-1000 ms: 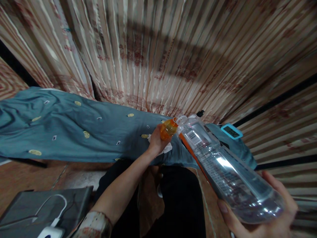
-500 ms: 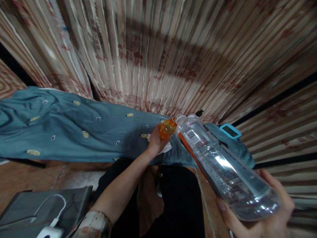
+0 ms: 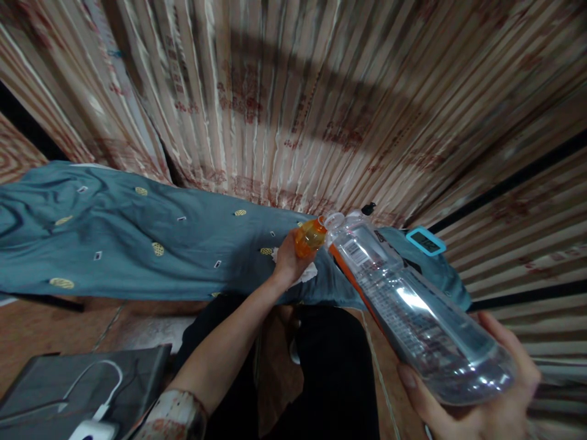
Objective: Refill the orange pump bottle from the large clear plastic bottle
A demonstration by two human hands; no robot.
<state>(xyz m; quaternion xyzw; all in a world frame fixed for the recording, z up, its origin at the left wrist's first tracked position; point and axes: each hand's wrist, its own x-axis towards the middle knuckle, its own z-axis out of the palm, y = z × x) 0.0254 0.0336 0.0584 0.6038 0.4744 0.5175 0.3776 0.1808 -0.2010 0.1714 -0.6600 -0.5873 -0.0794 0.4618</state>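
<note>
My left hand (image 3: 287,264) is wrapped round a small orange bottle (image 3: 308,239) over the cloth-covered table. In my right hand (image 3: 481,397), the base of a large clear plastic bottle (image 3: 413,311) is gripped between thumb and fingers. The large bottle is tilted, its neck down toward the left and meeting the mouth of the orange bottle. Some clear liquid appears to be inside it; how much I cannot tell. Under my left hand lies a crumpled white tissue (image 3: 309,273). A bottle with a black pump top (image 3: 368,209) stands partly hidden behind the large bottle.
A teal cloth with pineapple prints (image 3: 119,244) covers the narrow table. At its right end stands a blue-framed digital timer (image 3: 425,241). A patterned curtain (image 3: 284,110) hangs behind. Low at the left, a white device with a cable (image 3: 94,428) rests on a grey surface (image 3: 41,391).
Almost nothing differs. The large bottle's base and my right hand have shifted very slightly left; the orange bottle stays at its mouth.
</note>
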